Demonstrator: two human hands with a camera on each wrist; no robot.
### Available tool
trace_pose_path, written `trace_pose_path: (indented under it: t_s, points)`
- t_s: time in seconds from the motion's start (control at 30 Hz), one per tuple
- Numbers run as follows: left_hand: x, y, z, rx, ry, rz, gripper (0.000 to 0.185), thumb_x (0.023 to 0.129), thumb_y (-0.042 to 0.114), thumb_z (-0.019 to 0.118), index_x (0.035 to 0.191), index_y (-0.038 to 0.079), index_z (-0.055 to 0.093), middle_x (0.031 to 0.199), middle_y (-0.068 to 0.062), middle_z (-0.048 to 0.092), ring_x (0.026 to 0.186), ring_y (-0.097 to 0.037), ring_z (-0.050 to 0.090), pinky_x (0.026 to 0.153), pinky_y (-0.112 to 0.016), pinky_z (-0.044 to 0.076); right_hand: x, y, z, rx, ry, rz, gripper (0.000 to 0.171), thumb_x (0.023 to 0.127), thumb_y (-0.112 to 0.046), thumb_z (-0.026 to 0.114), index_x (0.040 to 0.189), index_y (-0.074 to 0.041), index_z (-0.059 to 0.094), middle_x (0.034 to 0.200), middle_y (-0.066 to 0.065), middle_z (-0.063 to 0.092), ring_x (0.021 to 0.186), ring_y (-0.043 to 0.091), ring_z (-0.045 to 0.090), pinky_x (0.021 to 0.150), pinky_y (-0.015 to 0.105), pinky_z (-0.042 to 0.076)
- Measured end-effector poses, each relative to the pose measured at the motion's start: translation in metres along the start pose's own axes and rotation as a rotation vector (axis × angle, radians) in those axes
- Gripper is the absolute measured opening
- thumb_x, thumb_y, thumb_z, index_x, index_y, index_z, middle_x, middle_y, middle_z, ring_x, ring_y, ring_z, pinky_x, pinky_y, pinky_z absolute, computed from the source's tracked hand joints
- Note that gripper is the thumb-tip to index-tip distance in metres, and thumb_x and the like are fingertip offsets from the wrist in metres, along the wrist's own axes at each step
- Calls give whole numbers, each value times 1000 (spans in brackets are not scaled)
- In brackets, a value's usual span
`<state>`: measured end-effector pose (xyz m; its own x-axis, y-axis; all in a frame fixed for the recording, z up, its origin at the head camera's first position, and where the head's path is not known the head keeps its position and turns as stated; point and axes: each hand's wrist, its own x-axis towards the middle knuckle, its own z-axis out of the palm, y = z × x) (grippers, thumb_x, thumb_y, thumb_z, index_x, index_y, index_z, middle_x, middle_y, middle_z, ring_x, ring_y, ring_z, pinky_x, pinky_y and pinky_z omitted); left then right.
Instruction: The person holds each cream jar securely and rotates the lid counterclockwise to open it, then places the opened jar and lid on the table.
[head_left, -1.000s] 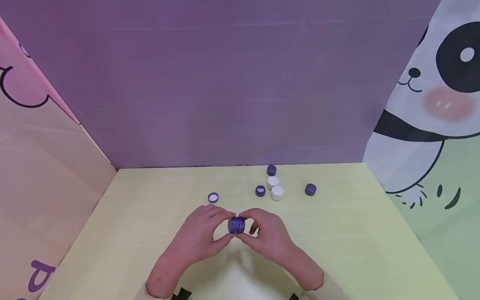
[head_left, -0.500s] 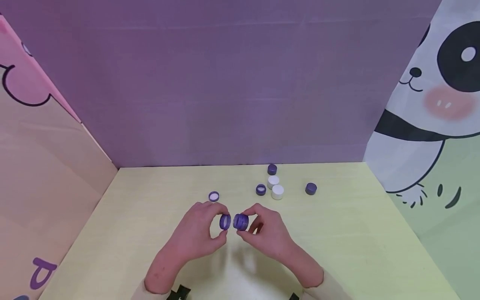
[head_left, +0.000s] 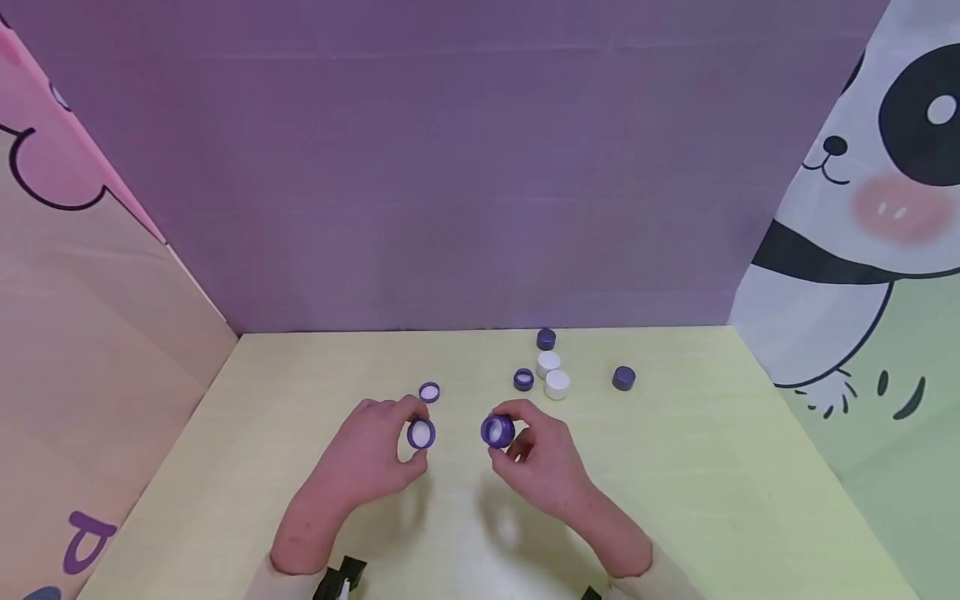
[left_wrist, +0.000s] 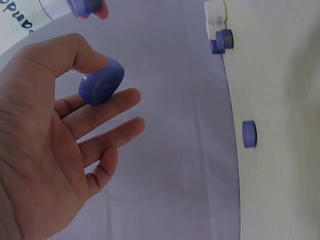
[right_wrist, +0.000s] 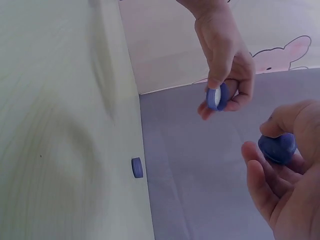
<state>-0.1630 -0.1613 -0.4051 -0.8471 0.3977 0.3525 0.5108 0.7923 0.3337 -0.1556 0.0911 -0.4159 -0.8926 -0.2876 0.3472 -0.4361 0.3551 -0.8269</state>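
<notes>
My left hand [head_left: 369, 457] pinches a round purple screw lid [head_left: 422, 433] between thumb and finger, its white-lined inside turned toward the head camera. In the left wrist view the lid [left_wrist: 101, 84] shows its smooth outer side. My right hand [head_left: 546, 465] grips a small open purple jar [head_left: 498, 431] by its sides, mouth facing the head camera, with something pale inside. Lid and jar are held apart above the table. Beyond the left hand, another purple lid [head_left: 429, 392] lies with its white inside up.
Farther back on the pale table [head_left: 300, 375] stand a purple ring-topped piece [head_left: 523, 380], two white caps or jars [head_left: 557, 385] touching or nearly so, and a purple one [head_left: 546, 339] behind them. Another purple piece [head_left: 623, 378] sits alone to the right. A purple backdrop [head_left: 480, 167] rises behind.
The lid and jar were together, then came apart. My left hand has moved left with the lid and my right hand slightly right with the jar; both openings now face the head camera.
</notes>
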Motion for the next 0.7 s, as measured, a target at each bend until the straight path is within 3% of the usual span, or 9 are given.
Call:
trace_pose_path:
  t_s: [0.23, 0.47, 0.7]
  points:
    - [-1, -14, -1, -6, -37, -88, 30, 76, 18, 74, 103, 15, 62, 80, 14, 62, 69, -10, 53, 72, -35, 46, 3, 5, 1, -70, 7, 7, 40, 74, -4, 82, 108, -14, 63, 94, -6, 59, 59, 8, 57, 56, 25, 49]
    - [0, -22, 0, 55, -37, -91, 32, 75, 29, 81, 99, 13, 69, 92, 5, 62, 88, -18, 57, 80, -40, 48, 4, 13, -1, -193, 90, 24, 36, 72, -9, 84, 101, -15, 65, 91, -7, 53, 65, 17, 55, 58, 24, 45]
    - [0, -32, 2, 18, -73, -131, 31, 73, 21, 83, 99, 11, 69, 87, 6, 57, 81, -15, 54, 73, -36, 48, 5, 17, -4, -206, 72, 64, 33, 74, -5, 80, 101, -13, 64, 92, -4, 55, 65, 16, 56, 60, 25, 46]
